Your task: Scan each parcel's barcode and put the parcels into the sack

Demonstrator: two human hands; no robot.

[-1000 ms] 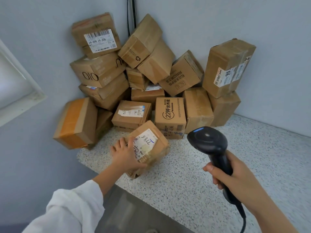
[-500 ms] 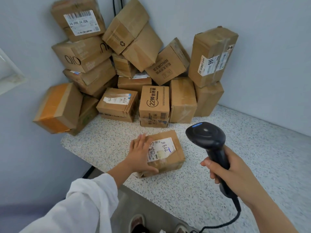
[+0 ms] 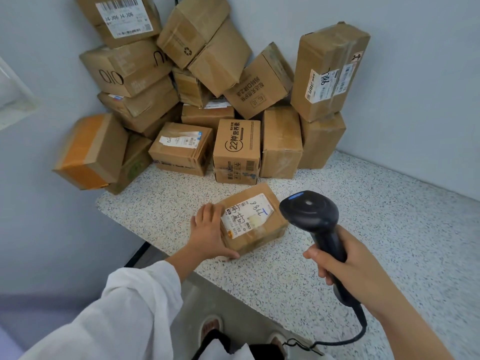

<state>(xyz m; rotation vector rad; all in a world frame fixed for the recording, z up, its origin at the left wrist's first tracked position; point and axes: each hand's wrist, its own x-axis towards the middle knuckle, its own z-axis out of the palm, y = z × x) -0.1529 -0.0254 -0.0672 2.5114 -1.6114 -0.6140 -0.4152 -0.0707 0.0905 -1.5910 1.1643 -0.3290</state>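
A small cardboard parcel (image 3: 255,232) lies flat on the speckled counter (image 3: 376,219), its white label with blue handwriting facing up. My left hand (image 3: 207,232) holds the parcel's left end, fingers on top and thumb along the near side. My right hand (image 3: 345,263) grips the handle of a black barcode scanner (image 3: 310,213), whose head hovers just right of the parcel's label. The scanner's cable trails down toward the floor. No sack is in view.
Several cardboard boxes (image 3: 236,146) are stacked in the counter's far corner against two grey walls. An orange-taped box (image 3: 91,152) overhangs the counter's left edge. Bare counter lies to the right. My shoes (image 3: 211,326) show on the floor below.
My left hand has drawn the parcel away from the pile toward me and laid it flat. The scanner has moved closer to the label.
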